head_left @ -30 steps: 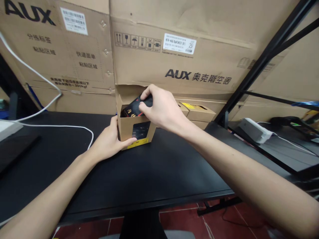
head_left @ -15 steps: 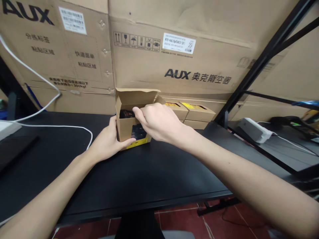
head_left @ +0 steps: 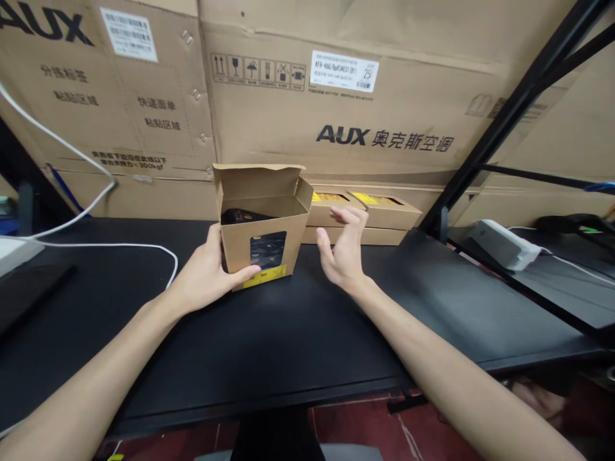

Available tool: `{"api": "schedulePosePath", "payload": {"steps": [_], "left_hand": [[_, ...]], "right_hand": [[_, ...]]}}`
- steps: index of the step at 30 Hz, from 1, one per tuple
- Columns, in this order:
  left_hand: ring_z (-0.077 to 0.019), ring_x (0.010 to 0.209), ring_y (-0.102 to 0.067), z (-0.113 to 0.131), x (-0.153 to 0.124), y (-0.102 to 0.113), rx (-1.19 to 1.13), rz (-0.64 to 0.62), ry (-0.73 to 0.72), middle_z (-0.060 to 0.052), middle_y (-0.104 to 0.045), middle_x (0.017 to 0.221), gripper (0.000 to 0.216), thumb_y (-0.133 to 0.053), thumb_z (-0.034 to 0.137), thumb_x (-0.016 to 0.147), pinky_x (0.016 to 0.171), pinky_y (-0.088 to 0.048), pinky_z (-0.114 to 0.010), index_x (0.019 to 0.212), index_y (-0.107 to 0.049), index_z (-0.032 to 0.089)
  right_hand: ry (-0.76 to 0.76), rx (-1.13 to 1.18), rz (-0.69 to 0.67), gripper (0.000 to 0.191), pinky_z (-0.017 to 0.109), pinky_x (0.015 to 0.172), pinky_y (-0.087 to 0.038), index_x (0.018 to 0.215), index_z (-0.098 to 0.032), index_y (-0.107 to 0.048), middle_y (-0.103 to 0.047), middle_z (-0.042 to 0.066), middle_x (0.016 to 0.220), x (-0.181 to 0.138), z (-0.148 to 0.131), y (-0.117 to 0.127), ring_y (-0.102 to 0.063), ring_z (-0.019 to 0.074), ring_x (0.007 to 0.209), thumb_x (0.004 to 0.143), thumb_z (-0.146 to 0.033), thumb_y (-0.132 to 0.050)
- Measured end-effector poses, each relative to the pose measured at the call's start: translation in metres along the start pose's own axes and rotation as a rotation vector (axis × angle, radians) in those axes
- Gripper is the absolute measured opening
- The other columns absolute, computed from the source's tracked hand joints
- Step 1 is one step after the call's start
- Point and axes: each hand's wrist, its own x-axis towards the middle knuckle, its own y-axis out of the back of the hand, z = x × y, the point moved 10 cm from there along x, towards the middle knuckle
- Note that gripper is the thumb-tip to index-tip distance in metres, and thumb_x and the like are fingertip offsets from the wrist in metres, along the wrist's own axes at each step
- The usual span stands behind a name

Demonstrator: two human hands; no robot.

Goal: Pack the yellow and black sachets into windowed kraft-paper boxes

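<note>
An open kraft cardboard box (head_left: pixel 262 246) stands on the black desk (head_left: pixel 298 333), with a small window in its front and a yellow label (head_left: pixel 264 276) along the bottom. My left hand (head_left: pixel 206 272) grips the box at its left side and lower front, thumb across the base. Inside the box lies a black object (head_left: pixel 240 216) with a little red and gold print; its lower part is hidden by the front wall. My right hand (head_left: pixel 343 246) is raised just right of the box, empty and not touching it, fingers spread.
Two more kraft boxes (head_left: pixel 365 210) with yellow labels sit behind my right hand, against large AUX cartons (head_left: pixel 379 109). A white cable (head_left: pixel 120 244) runs across the desk's left. A black metal shelf frame (head_left: pixel 519 115) and white adapter (head_left: pixel 504 244) stand at right.
My right hand has let go of the black object and moved right, away from the box, opening its fingers. The object now lies lower inside the box. My left hand still grips the box.
</note>
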Motion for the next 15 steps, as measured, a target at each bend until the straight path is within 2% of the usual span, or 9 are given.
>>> {"api": "schedulePosePath", "payload": {"steps": [2, 4, 9, 11, 15], "left_hand": [[-0.0458, 0.133, -0.066, 0.002, 0.0, -0.003, -0.011, -0.027, -0.01, -0.02, -0.069, 0.144, 0.091, -0.075, 0.074, 0.074, 0.102, -0.061, -0.06, 0.144, -0.048, 0.023], [-0.0455, 0.139, -0.062, 0.004, -0.002, -0.006, -0.024, -0.054, -0.018, -0.02, -0.064, 0.149, 0.091, -0.074, 0.076, 0.075, 0.106, -0.059, -0.061, 0.145, -0.049, 0.023], [-0.0438, 0.147, -0.055, 0.016, -0.006, -0.004, -0.071, -0.002, -0.088, -0.022, -0.052, 0.16, 0.09, -0.07, 0.073, 0.08, 0.115, -0.053, -0.061, 0.149, -0.042, 0.023], [-0.0413, 0.148, -0.054, 0.027, -0.009, 0.002, -0.097, 0.069, -0.155, -0.021, -0.049, 0.163, 0.087, -0.068, 0.068, 0.086, 0.119, -0.05, -0.061, 0.154, -0.035, 0.025], [-0.0358, 0.153, -0.049, 0.057, -0.023, 0.023, -0.131, 0.334, -0.317, -0.016, -0.043, 0.167, 0.086, -0.068, 0.06, 0.091, 0.126, -0.044, -0.059, 0.157, -0.021, 0.034]], "right_hand": [[-0.116, 0.089, -0.06, 0.037, 0.052, 0.098, -0.057, 0.135, -0.027, -0.044, -0.049, 0.011, 0.127, -0.01, 0.019, -0.01, -0.063, 0.0238, 0.109, 0.102, -0.043, -0.051], [-0.187, 0.207, -0.127, 0.04, 0.051, 0.102, -0.057, 0.134, -0.027, -0.044, -0.051, 0.012, 0.131, -0.014, 0.021, -0.018, -0.066, 0.0227, 0.111, 0.102, -0.049, -0.054], [-0.209, 0.445, -0.249, 0.058, 0.052, 0.115, -0.053, 0.144, -0.027, -0.041, -0.053, 0.017, 0.152, -0.007, -0.017, -0.026, -0.062, 0.0264, 0.134, 0.099, -0.059, -0.061], [-0.186, 0.455, -0.259, 0.06, 0.051, 0.113, -0.054, 0.146, -0.029, -0.042, -0.053, 0.016, 0.156, -0.002, -0.032, -0.022, -0.061, 0.0275, 0.137, 0.098, -0.059, -0.062], [-0.086, 0.37, -0.254, 0.055, 0.054, 0.112, -0.054, 0.143, -0.027, -0.051, -0.062, 0.014, 0.146, 0.008, -0.052, -0.01, -0.062, 0.0303, 0.133, 0.097, -0.056, -0.06]]}}
